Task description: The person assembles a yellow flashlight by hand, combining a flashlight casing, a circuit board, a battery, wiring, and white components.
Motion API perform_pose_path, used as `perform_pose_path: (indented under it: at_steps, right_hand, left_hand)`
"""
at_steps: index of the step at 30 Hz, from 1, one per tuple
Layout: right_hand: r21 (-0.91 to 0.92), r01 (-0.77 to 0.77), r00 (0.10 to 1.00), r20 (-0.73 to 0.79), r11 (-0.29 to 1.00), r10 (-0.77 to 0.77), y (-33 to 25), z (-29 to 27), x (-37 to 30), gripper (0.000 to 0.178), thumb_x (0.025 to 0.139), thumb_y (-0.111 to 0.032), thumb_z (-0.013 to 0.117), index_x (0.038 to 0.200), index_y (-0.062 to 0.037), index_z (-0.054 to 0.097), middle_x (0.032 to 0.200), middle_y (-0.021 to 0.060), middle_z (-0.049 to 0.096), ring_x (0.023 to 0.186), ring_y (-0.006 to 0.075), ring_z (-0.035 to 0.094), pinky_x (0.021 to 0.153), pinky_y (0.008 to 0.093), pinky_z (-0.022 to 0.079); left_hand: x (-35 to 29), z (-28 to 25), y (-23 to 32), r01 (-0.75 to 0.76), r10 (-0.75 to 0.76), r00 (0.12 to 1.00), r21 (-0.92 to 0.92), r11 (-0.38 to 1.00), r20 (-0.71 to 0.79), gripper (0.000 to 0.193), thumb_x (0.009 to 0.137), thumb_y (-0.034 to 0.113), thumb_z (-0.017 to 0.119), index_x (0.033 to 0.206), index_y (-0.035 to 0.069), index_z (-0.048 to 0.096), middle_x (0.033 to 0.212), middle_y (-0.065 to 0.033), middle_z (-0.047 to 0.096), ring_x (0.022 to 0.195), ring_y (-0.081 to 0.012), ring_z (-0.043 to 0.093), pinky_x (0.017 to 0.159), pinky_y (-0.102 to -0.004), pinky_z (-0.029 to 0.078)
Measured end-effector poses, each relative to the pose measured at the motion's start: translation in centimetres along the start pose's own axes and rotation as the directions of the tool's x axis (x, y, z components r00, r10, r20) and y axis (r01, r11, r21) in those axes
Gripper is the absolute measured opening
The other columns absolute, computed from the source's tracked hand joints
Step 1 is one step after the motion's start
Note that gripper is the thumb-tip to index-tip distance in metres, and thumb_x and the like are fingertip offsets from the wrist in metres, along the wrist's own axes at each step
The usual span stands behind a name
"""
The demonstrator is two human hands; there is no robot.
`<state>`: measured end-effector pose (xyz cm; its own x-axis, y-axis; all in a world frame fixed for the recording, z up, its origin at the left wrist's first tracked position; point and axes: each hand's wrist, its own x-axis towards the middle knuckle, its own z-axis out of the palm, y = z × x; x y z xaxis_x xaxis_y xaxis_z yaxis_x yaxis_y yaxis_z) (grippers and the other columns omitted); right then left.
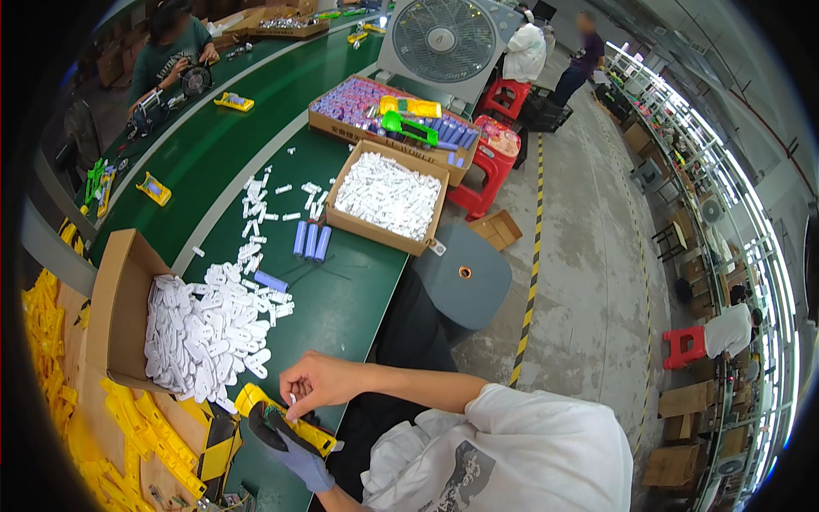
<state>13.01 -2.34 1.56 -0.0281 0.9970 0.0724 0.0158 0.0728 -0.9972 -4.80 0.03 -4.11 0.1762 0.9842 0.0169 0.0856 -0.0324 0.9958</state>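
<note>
Grey floor (580, 341) fills much of the big workroom, and a long green table (363, 294) runs up the left side. Standing on it, far up and to the right of a tipped cardboard box (119, 299), is a big grey fan (444, 38). Nearer to the tipped box, but also up and to the right, are a carton of purple battery cells (350, 132) and a smaller carton of white bits (375, 236). White plastic covers (200, 333) spill out of the tipped box in a heap. Curvy yellow plastic parts (162, 439) lie just below it.

Down and to the right of the tipped box are the person's two hands. The left hand (294, 452), in a grey and black glove, is curled round a yellow plastic shell (317, 437) and holds it from below. The bare right hand (320, 382) is right above, fingers bent in, finger and thumb pinching a tiny pale bit (293, 398), too small to name.

The shell is long and lies on a slant. One end points up and left, toward the tipped box; the other points down and right, toward the person's white shirt (520, 452). Three loose purple cells (311, 241) lie side by side, right of the tipped box.
</note>
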Motion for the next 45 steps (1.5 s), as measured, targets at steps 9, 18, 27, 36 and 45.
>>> perform_pose_path:
  at_steps: [9,18,27,36,45]
  right_hand:
    - [-0.065,-0.039,0.999,0.013,0.997,0.04,1.2,0.6,0.6,0.027,0.08,-0.023,0.076,0.082,-0.0015,0.06,0.061,0.0002,0.058,0.054,0.0055,0.05,0.05,0.0233,0.039]
    - [0.19,-0.19,0.951,-0.208,0.963,0.228,1.3,2.5,-0.2,0.043,0.076,-0.003,0.077,0.115,0.0018,0.059,0.088,0.0044,0.059,0.074,0.006,0.06,0.066,0.0189,0.05]
    - [0.216,-0.012,0.964,-0.257,0.976,0.068,2.6,4.3,-1.1,0.039,0.079,0.007,0.069,0.116,0.0028,0.062,0.106,0.0117,0.062,0.086,0.0117,0.062,0.073,0.0211,0.052]
    - [0.134,0.025,0.962,-0.274,0.991,0.013,2.3,4.4,-1.5,0.036,0.082,0.007,0.066,0.117,0.0028,0.062,0.116,0.0146,0.06,0.093,0.0143,0.063,0.078,0.0237,0.054]
    - [0.156,0.043,0.951,-0.308,0.987,0.008,2.5,4.2,-1.7,0.032,0.085,0.005,0.063,0.117,0.0035,0.061,0.119,0.0154,0.059,0.092,0.0135,0.064,0.078,0.0232,0.054]
  left_hand:
    - [-0.3,0.0,1.5,-0.023,0.022,1.0,0.132,0.991,0.005,0.04,0.097,0.023,0.047,0.128,-0.002,0.043,0.113,-0.0136,0.052,0.093,-0.0191,0.055,0.078,-0.0297,0.047]
    - [0.3,1.5,2.5,0.087,-0.086,0.984,0.0,0.996,-0.158,0.038,0.095,0.011,0.045,0.132,0.0,0.043,0.129,-0.0131,0.052,0.117,-0.0223,0.05,0.101,-0.0333,0.037]
    - [-0.1,1.2,3.0,0.108,-0.107,0.994,-0.136,0.985,0.019,0.026,0.09,0.008,0.05,0.115,0.002,0.052,0.094,-0.0154,0.062,0.082,-0.025,0.062,0.073,-0.0346,0.05]
    - [0.1,1.4,3.1,0.051,-0.047,0.998,-0.088,0.995,0.042,0.023,0.09,0.009,0.053,0.112,0.003,0.054,0.094,-0.0134,0.062,0.08,-0.021,0.061,0.071,-0.0329,0.049]
    - [0.3,1.5,3.1,-0.076,0.08,0.995,-0.06,0.995,0.06,0.019,0.089,0.005,0.054,0.108,0.004,0.057,0.092,-0.0105,0.062,0.076,-0.0171,0.06,0.067,-0.0298,0.049]
